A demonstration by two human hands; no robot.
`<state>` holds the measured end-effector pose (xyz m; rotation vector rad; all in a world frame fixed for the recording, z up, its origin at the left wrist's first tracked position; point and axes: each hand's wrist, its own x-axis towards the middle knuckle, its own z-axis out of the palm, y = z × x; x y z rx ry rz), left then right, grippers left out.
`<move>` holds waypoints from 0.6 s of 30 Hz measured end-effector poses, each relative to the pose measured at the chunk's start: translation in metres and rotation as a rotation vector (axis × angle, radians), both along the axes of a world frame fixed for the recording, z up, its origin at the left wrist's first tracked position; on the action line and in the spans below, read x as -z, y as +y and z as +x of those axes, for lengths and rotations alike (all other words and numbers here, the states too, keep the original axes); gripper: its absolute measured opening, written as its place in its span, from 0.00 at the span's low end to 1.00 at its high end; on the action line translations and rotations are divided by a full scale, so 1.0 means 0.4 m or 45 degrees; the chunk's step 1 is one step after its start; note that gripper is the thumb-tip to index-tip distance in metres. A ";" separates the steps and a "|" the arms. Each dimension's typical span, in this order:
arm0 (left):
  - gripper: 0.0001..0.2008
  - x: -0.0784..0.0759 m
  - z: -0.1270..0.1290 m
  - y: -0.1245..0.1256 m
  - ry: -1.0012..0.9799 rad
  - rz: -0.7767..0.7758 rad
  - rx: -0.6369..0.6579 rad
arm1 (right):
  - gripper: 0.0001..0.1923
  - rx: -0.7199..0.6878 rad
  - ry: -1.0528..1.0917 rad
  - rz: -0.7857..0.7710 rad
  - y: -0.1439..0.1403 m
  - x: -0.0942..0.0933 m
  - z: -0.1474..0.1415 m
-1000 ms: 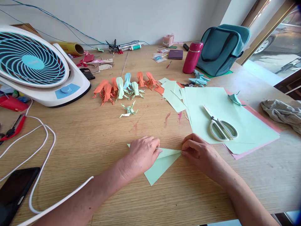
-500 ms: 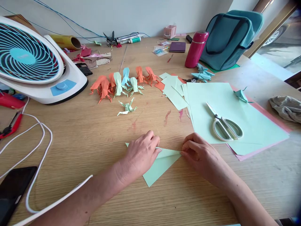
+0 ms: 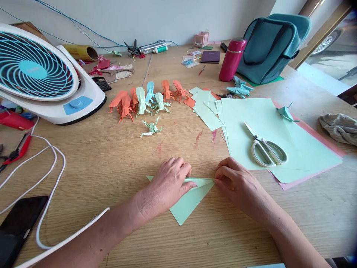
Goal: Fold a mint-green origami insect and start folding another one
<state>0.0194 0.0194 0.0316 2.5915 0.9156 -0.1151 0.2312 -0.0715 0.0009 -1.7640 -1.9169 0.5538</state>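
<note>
A light green sheet of origami paper, folded into a triangle, lies on the wooden table with one point toward me. My left hand is curled over its upper edge, thumb pressing on a narrow flap. The paper's left tip sticks out past the knuckles, and my palm hides the middle. At the right corner, my right hand pinches the paper between thumb and forefinger. Beyond my hands sits a small pale green folded paper figure. Behind it stand orange figures, green figures and a blue one.
Scissors rest on large green sheets at the right, beside smaller cut pieces. Farther back are a pink bottle and a teal bag. A fan, white cable and phone occupy the left.
My left thumb has slid right along the flap and lies flatter on it. The paper's left tip has shifted slightly down and left. My right hand keeps its pinch at the corner.
</note>
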 end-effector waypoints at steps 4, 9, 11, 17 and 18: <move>0.10 -0.003 0.002 -0.012 -0.073 -0.103 -0.051 | 0.07 -0.022 -0.002 0.001 -0.001 -0.007 0.000; 0.07 0.006 -0.001 -0.024 -0.147 -0.182 -0.027 | 0.07 -0.022 0.014 -0.023 -0.004 -0.013 0.001; 0.06 0.006 0.000 -0.032 -0.143 -0.180 -0.004 | 0.08 -0.023 0.027 -0.037 -0.005 -0.014 0.001; 0.04 0.000 0.006 -0.053 -0.108 -0.185 -0.009 | 0.04 -0.004 0.114 -0.088 -0.009 -0.015 0.004; 0.04 -0.001 0.004 -0.053 -0.117 -0.185 -0.005 | 0.03 0.000 0.135 -0.098 -0.010 -0.016 0.005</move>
